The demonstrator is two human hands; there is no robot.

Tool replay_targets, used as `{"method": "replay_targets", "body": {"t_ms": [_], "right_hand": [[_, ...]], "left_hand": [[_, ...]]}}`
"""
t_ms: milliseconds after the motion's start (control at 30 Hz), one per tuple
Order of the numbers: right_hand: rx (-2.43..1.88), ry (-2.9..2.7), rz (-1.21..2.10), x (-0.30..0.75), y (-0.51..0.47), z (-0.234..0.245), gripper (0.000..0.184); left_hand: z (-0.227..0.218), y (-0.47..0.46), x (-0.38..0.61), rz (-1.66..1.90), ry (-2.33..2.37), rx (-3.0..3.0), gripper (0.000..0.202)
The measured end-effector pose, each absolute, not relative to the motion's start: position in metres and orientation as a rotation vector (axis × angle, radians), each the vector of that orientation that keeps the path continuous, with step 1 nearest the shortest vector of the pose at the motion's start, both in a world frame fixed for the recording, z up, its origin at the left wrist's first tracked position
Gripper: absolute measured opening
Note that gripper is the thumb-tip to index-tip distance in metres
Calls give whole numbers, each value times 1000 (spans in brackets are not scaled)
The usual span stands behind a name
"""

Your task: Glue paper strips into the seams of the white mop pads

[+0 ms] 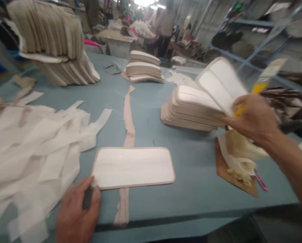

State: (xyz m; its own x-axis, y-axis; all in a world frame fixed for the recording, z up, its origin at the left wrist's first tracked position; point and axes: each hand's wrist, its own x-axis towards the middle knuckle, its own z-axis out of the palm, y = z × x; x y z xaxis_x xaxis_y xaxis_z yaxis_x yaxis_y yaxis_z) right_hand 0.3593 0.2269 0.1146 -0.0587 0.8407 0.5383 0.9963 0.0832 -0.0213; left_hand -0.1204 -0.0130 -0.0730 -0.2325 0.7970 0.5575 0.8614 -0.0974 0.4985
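Note:
A white rounded-corner panel (133,167) with a beige edge lies flat on the table, across a narrow beige strip (129,118). My left hand (78,206) pinches its near left corner between thumb and finger. My right hand (254,116) grips a second white panel (220,82), tilted up over a stack of similar panels (191,111). The same hand also holds a flat brush (259,87) with a yellow handle, its pale end pointing up and to the right. Some blur softens the right hand, so its exact finger contact is hard to see.
Loose white strips (57,145) are heaped at left. A tall pile of beige panels (54,37) stands behind them, with a smaller stack (144,67) at the back centre. Right of me lies a brown board (223,165) with crumpled pale material. The table's front edge runs below.

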Motion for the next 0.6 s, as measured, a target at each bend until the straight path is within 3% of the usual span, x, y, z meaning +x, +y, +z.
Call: {"method": "replay_targets", "body": {"t_ms": [67, 100, 267, 367, 600], "right_hand": [[-1720, -1989, -594, 349, 205, 114, 86], [-1621, -2091, -614, 338, 191, 110, 84], [-945, -2488, -371, 248, 125, 61, 45], [-844, -2575, -181, 205, 108, 26, 37], [-757, -2676, 2, 163, 96, -4, 66]], "left_hand": [[-70, -15, -119, -1112, -1981, -1876, 25], [-69, -15, -117, -1098, -1972, -1864, 25], [-62, -12, -111, -1158, -2086, -1805, 23], [-56, -15, -112, -1208, -2173, -1794, 25], [-50, -19, -112, -1336, -2289, -1802, 39]]}}
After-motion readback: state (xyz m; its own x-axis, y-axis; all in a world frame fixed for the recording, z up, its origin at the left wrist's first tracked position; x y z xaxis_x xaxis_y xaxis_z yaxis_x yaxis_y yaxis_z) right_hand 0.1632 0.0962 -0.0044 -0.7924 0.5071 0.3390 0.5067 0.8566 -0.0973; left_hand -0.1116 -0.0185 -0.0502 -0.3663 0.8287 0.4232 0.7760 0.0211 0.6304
